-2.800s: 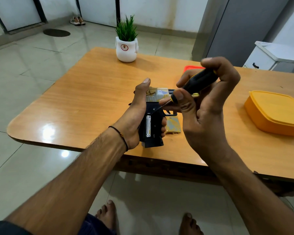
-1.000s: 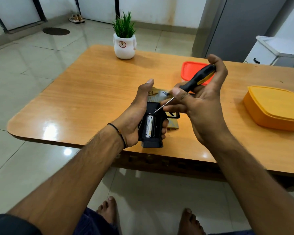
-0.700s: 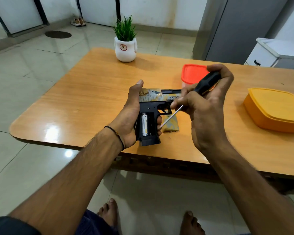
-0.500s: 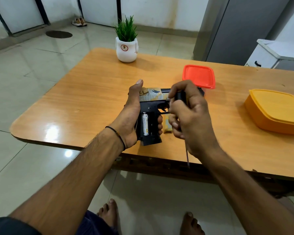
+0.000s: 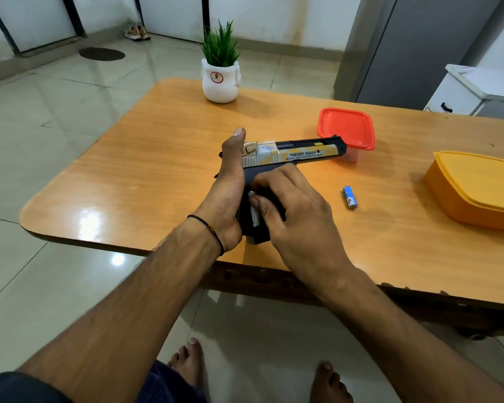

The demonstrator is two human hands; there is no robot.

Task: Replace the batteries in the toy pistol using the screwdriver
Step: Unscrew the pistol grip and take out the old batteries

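My left hand (image 5: 227, 199) grips the black handle of the toy pistol (image 5: 300, 154), thumb pointing up, holding it just above the table with the yellow-and-white slide pointing right. My right hand (image 5: 297, 216) lies over the handle, its bent fingertips at the open battery compartment, where a silver battery end (image 5: 254, 218) shows. The right thumb is hidden, so I cannot tell whether it pinches anything. A loose blue battery (image 5: 350, 197) lies on the table to the right of my hands. The screwdriver is out of sight.
The wooden table (image 5: 157, 175) carries a white pot with a green plant (image 5: 220, 80) at the back. A small red-lidded box (image 5: 346, 130) stands just behind the pistol's muzzle, and an orange lidded box (image 5: 477, 189) sits at the right. My bare feet are below the front edge.
My right hand held the screwdriver at the pistol's handle; the tool has now left view and that hand sits on the battery compartment. A blue battery now lies on the table.
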